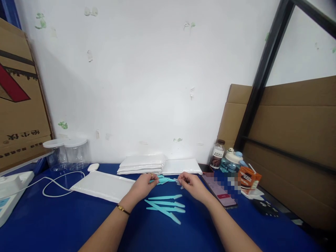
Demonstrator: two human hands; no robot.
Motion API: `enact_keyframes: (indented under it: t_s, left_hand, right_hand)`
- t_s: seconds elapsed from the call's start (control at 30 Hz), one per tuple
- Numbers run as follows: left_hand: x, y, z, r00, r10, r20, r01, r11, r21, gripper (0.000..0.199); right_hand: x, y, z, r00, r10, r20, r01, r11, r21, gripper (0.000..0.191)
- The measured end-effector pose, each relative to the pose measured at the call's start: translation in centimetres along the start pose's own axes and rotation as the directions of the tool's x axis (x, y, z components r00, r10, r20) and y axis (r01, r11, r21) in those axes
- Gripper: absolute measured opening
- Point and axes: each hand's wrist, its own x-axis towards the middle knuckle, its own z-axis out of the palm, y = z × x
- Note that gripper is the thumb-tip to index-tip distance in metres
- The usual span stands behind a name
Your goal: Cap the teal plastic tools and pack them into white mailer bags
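Note:
My left hand (147,185), with a ring and a bracelet, pinches the left end of a thin turquoise stick-like tool (166,180). At the tool's paler right end, the fingers of my right hand (189,183) are closed on it. More turquoise tools lie just behind and below the held one, partly hidden by it. Nearer to me, several turquoise tools (165,203) lie spread on the blue table (162,238), some crossing each other.
White packets (141,164) are stacked by the wall; another (105,185) lies left. Clear jars (76,154), a cable and a power strip (15,196) stand left. At right are a phone (220,192), bottle (217,154), cup (231,162) and orange carton (249,178).

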Motion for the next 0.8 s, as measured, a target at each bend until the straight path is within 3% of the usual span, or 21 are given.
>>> enact_keyframes:
  t_s: [0.13, 0.3, 0.37, 0.5, 0.63, 0.8]
  left_hand:
    - [-0.4, 0.6, 0.6, 0.999, 0.017, 0.046, -0.017, 1.000, 0.010, 0.029]
    - [-1.1, 1.1, 0.6, 0.973, -0.017, 0.232, 0.012, 1.000, 0.024, 0.028]
    - [-1.1, 0.9, 0.3, 0.982, -0.021, 0.188, -0.001, 0.993, 0.117, 0.022]
    - [-0.8, -0.2, 0.0, 1.000, -0.017, -0.003, 0.017, 0.917, 0.398, 0.017]
    - [-0.5, -1.2, 0.2, 0.999, -0.032, -0.026, 0.041, 0.878, 0.477, 0.016]
    - [-0.3, -1.1, 0.0, 1.000, -0.006, -0.004, 0.007, 0.871, 0.492, 0.018]
  right_hand:
    - [-0.3, -0.4, 0.4, 0.996, 0.020, 0.089, -0.023, 0.999, 0.039, 0.017]
    - [-0.6, -0.6, -0.3, 0.967, 0.072, 0.245, -0.059, 0.997, -0.058, 0.018]
    - [-0.5, -0.2, -1.1, 0.979, 0.079, 0.186, -0.053, 0.988, -0.143, 0.019]
    - [-0.3, 1.2, -2.6, 1.000, 0.024, 0.018, -0.015, 0.927, -0.376, 0.018]
    - [-0.3, 2.2, -2.4, 0.998, 0.022, 0.064, 0.012, 0.876, -0.483, 0.024]
    - [-0.2, 2.3, -1.2, 0.992, 0.049, 0.112, 0.019, 0.843, -0.538, 0.014]
